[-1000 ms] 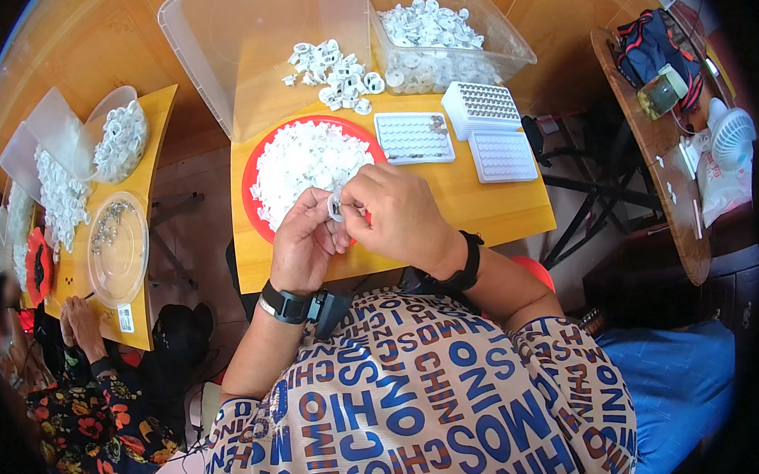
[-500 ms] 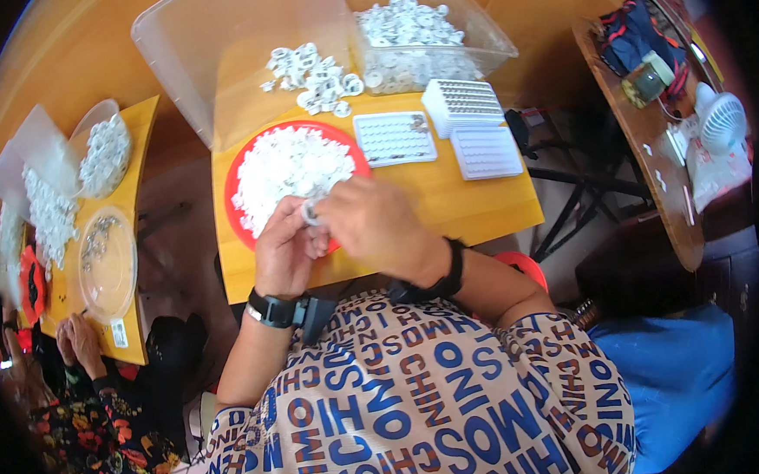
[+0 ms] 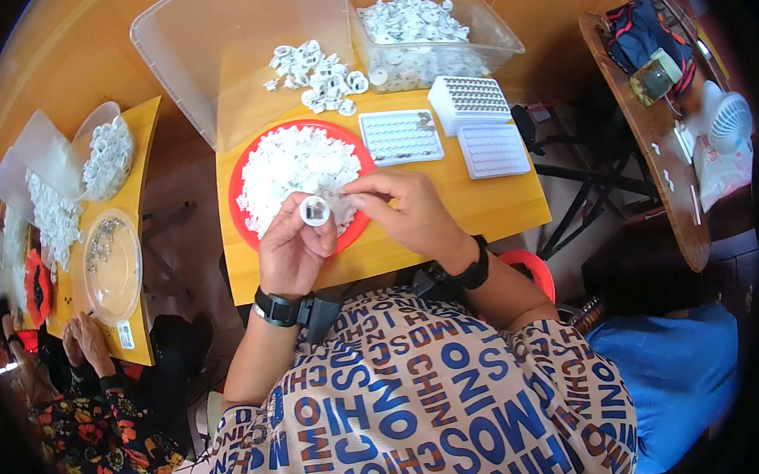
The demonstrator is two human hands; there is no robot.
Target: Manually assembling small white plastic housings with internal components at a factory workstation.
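Note:
My left hand point(image 3: 287, 258) is closed on a round white plastic part point(image 3: 314, 210) with a dark slot in its face, held upright at the near edge of a red plate point(image 3: 356, 227). Small white plastic pieces point(image 3: 292, 164) are heaped on that plate. Just right of the round part, my right hand point(image 3: 417, 219) has its thumb and index finger close together above the pieces. Whatever may be between those fingertips is too small to make out. Beyond the plate lies a white tray point(image 3: 402, 151) with rows of pockets and a few small metal parts at one corner.
Stacked trays point(image 3: 468, 101) and another white tray point(image 3: 494, 152) stand at the right. At the back are a pile of round white parts point(image 3: 322, 75) and a clear bin point(image 3: 494, 47) full of them. At left, a co-worker's hands point(image 3: 86, 340) rest by another table point(image 3: 144, 156).
My right hand has drawn away from the round part to the right, over the heaped pieces. In my left hand the part now shows its slotted face.

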